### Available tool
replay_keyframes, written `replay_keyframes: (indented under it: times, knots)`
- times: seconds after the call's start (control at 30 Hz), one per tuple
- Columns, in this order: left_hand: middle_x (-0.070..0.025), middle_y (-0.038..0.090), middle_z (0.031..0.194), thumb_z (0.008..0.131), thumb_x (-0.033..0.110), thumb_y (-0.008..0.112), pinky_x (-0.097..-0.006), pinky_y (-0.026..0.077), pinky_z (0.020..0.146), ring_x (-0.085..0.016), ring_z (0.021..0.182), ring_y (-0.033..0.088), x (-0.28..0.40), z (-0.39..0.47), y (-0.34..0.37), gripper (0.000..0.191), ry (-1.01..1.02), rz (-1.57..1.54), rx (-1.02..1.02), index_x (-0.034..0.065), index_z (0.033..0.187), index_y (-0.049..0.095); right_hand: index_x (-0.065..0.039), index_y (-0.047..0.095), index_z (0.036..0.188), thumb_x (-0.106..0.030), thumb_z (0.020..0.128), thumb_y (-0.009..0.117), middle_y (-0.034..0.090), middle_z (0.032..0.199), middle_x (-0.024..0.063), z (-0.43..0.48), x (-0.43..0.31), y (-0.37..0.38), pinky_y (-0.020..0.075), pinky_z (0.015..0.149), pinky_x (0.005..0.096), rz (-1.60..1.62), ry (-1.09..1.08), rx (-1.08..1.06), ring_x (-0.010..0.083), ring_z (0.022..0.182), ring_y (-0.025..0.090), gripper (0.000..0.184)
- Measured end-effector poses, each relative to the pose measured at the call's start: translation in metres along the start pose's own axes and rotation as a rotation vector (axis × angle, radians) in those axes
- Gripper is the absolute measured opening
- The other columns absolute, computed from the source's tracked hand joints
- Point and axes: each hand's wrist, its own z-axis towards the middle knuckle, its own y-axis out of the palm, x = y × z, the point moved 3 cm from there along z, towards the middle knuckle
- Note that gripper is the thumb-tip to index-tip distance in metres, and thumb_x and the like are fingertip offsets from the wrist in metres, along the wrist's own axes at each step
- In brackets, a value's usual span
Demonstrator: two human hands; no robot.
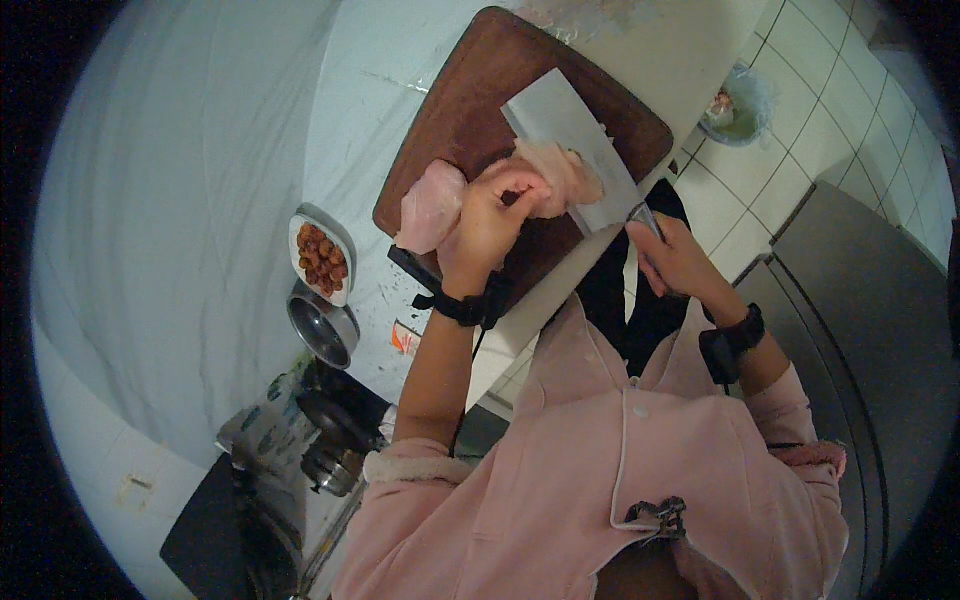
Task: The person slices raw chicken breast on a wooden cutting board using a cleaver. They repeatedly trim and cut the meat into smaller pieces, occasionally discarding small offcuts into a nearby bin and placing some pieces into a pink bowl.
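My right hand [671, 255] is closed around the handle of a wide-bladed metal cleaver [574, 142], whose blade lies nearly flat over the brown cutting board [480, 82]. Pale raw meat [566, 172], which looks like poultry, rests against and partly over the blade. My left hand [502, 206] grips the near end of this meat, with thumb and fingertips brought together. A second piece of raw meat [433, 204] lies on the board just left of my left hand. My left palm and the underside of the held meat are hidden.
Left of the board stand a white dish [343, 292] of brown pieces and a metal bowl [324, 330]. A small packet [405, 339] lies near my left forearm. Pots [330, 469] stand at lower left. A lined waste bin [739, 112] is on the tiled floor, beyond the counter edge.
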Motion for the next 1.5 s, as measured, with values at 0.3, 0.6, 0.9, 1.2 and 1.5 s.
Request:
replay_keyframes:
  times: [0.3,0.6,0.9,1.2,1.5]
  knots:
    - [-0.0059,0.066,0.091,0.080,-0.003,0.074,-0.0258,0.050,0.076,-0.013,0.082,0.062,0.004,0.002,-0.001,0.009,0.036,0.026,0.008,-0.0013,0.088,0.071,-0.006,0.047,0.084,-0.040,0.103,0.049,0.049,0.055,0.0016,0.012,-0.003,0.018,0.0382,0.036,0.0277,0.057,-0.009,0.034,0.0111,0.038,0.048,0.039]
    - [-0.0082,0.067,0.093,0.078,-0.004,0.075,-0.0287,0.051,0.079,-0.018,0.087,0.064,0.003,-0.001,0.001,0.008,0.103,0.032,0.026,-0.0018,0.085,0.071,-0.007,0.046,0.085,-0.039,0.103,0.050,0.050,0.055,0.0014,-0.021,0.030,-0.006,0.0380,0.036,0.0268,0.074,0.111,-0.008,0.0102,0.038,0.047,0.038]
    - [-0.0060,0.065,0.087,0.078,-0.004,0.075,-0.0254,0.050,0.074,-0.013,0.080,0.062,0.006,-0.002,0.002,0.009,0.057,0.000,0.034,-0.0012,0.085,0.071,-0.005,0.049,0.085,-0.038,0.104,0.050,0.051,0.056,0.0019,-0.004,0.015,0.011,0.0385,0.037,0.0278,0.039,0.043,0.016,0.0108,0.040,0.049,0.038]
    - [-0.0060,0.067,0.088,0.078,-0.003,0.075,-0.0257,0.050,0.074,-0.013,0.078,0.062,0.008,-0.003,0.004,0.009,0.069,0.068,0.040,-0.0005,0.086,0.071,-0.005,0.049,0.086,-0.040,0.103,0.050,0.051,0.056,0.0024,0.008,-0.001,0.033,0.0396,0.037,0.0295,0.028,0.004,0.072,0.0119,0.040,0.050,0.039]
    - [-0.0088,0.068,0.096,0.080,-0.002,0.075,-0.0277,0.053,0.076,-0.018,0.084,0.065,0.016,-0.025,-0.008,0.012,-0.002,0.191,0.211,-0.0016,0.092,0.070,-0.006,0.048,0.086,-0.039,0.103,0.051,0.050,0.057,0.0020,0.007,0.007,0.023,0.0394,0.037,0.0285,0.072,0.015,0.011,0.0113,0.040,0.048,0.038]
